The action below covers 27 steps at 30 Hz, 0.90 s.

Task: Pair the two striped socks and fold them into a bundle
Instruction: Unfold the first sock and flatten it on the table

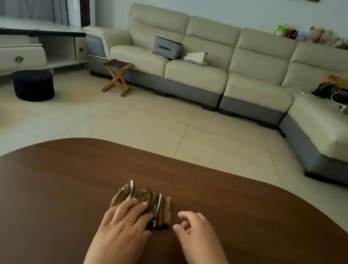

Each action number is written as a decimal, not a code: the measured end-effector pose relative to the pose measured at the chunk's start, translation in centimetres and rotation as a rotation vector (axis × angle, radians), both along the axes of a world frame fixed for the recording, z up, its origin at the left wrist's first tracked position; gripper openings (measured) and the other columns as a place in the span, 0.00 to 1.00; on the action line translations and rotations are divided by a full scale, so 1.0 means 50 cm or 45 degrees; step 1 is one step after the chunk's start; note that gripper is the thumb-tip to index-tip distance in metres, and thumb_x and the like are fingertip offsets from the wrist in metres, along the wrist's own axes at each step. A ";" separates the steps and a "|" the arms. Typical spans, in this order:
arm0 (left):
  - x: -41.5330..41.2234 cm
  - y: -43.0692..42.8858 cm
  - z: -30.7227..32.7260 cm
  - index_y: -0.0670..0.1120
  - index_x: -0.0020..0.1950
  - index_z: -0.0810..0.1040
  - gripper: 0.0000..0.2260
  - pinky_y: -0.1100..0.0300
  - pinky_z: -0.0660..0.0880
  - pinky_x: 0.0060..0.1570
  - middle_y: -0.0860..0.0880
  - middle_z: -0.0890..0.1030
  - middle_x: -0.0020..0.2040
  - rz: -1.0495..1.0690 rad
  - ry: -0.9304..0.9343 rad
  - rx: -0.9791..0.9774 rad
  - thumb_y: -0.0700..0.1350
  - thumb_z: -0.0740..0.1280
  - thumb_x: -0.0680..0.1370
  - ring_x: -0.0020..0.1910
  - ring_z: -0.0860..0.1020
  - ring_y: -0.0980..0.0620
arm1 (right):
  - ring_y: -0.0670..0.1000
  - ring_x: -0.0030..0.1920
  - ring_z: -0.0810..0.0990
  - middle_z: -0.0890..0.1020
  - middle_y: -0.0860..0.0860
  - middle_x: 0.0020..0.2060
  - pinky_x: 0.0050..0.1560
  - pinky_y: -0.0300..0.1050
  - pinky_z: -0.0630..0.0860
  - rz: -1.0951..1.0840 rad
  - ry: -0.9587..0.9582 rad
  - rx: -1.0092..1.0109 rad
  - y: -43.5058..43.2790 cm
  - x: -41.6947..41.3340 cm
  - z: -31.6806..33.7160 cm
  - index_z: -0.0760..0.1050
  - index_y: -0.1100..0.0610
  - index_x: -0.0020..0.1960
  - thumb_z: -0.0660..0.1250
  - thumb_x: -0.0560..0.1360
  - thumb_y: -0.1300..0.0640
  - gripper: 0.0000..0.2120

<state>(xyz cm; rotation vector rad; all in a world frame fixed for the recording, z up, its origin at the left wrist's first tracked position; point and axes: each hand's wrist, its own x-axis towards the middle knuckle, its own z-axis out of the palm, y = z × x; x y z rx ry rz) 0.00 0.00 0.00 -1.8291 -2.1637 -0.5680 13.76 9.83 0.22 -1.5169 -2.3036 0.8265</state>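
Head view of a dark wooden table (40,201) with the socks (149,199) near its middle, just ahead of both hands. The socks, brown with darker stripes and thin white bands, lie bunched together in a compact heap on the tabletop; whether they are already folded into each other cannot be told. The left hand (127,221) lies palm down on the near left part of the heap, fingers (139,209) extended and slightly spread, pressing flat on the fabric and not gripping it. The right hand (195,231) is beside the heap on its right, close to it but apart from it, holding nothing; its fingers are loosely curled, thumb and forefinger parted. Beyond the table: tiled floor, a cream sofa (203,67) and a folding stool (118,75).
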 end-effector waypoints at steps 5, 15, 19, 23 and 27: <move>0.016 0.028 -0.020 0.45 0.36 0.86 0.16 0.55 0.64 0.50 0.49 0.88 0.41 0.065 0.100 -0.135 0.50 0.61 0.65 0.47 0.85 0.48 | 0.52 0.60 0.70 0.73 0.51 0.58 0.62 0.45 0.68 -0.068 -0.176 0.183 -0.007 -0.064 -0.039 0.71 0.51 0.63 0.57 0.75 0.42 0.21; 0.050 0.048 -0.025 0.44 0.54 0.80 0.17 0.62 0.78 0.51 0.50 0.82 0.48 -0.108 -0.339 -0.292 0.42 0.74 0.66 0.46 0.83 0.54 | 0.42 0.40 0.75 0.77 0.44 0.39 0.36 0.32 0.69 -0.171 0.295 -0.131 -0.019 -0.053 -0.023 0.70 0.49 0.38 0.66 0.71 0.56 0.06; 0.062 0.034 -0.028 0.54 0.72 0.58 0.22 0.72 0.55 0.63 0.58 0.64 0.69 -0.053 -0.631 -0.053 0.48 0.56 0.78 0.67 0.66 0.62 | 0.39 0.42 0.79 0.81 0.44 0.43 0.39 0.32 0.73 -0.275 0.571 -0.404 -0.036 -0.020 -0.016 0.70 0.48 0.45 0.68 0.69 0.64 0.13; 0.068 0.021 -0.017 0.56 0.63 0.71 0.14 0.75 0.63 0.54 0.61 0.73 0.58 0.035 -0.952 -0.088 0.50 0.60 0.78 0.62 0.72 0.63 | 0.41 0.47 0.79 0.80 0.46 0.47 0.45 0.33 0.72 -0.303 0.821 -0.678 -0.059 -0.004 -0.006 0.67 0.49 0.58 0.66 0.73 0.62 0.17; 0.067 0.002 -0.011 0.62 0.49 0.76 0.07 0.76 0.71 0.46 0.64 0.77 0.44 0.128 -1.276 -0.127 0.52 0.69 0.72 0.48 0.77 0.65 | 0.46 0.50 0.79 0.83 0.49 0.47 0.56 0.44 0.75 -0.337 0.974 -0.766 -0.085 0.012 0.003 0.76 0.57 0.57 0.61 0.77 0.59 0.10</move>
